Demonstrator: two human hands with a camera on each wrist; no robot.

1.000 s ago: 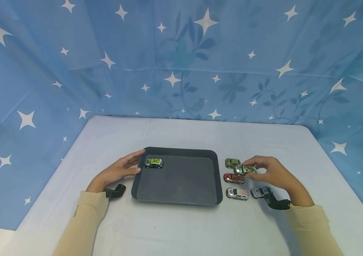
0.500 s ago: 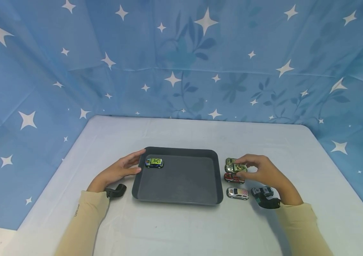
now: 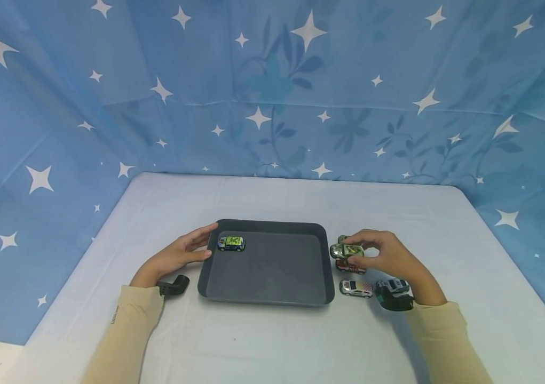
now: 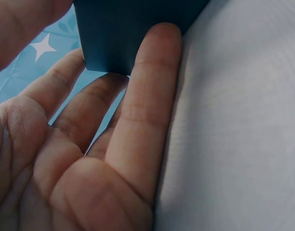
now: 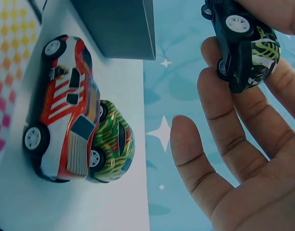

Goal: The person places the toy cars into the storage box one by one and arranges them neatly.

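Note:
My right hand [image 3: 387, 258] pinches a green camouflage toy car [image 3: 343, 251] between thumb and fingers, held up near the tray's right rim. The right wrist view shows that car [image 5: 246, 48] raised, its dark underside and white-hubbed wheels visible. Behind and below it, partly hidden, are a red and white toy car [image 5: 73, 110] and a green and orange striped one [image 5: 113, 142] on the table. My left hand [image 3: 178, 256] rests against the left side of the dark grey tray [image 3: 272, 274], fingers fairly straight on its wall. A yellow and blue toy car [image 3: 231, 244] sits in the tray's far left corner.
A white toy car with a checked pattern [image 3: 356, 288] stands right of the tray's near corner. Beside it, a grey toy car [image 3: 394, 286] is partly covered by the right wrist strap. A blue star-patterned cloth [image 3: 272, 106] hangs behind the white table [image 3: 253, 346].
My right hand has carried the camouflage car leftward, from over the other cars to near the tray's right rim. The left hand and tray stay in place.

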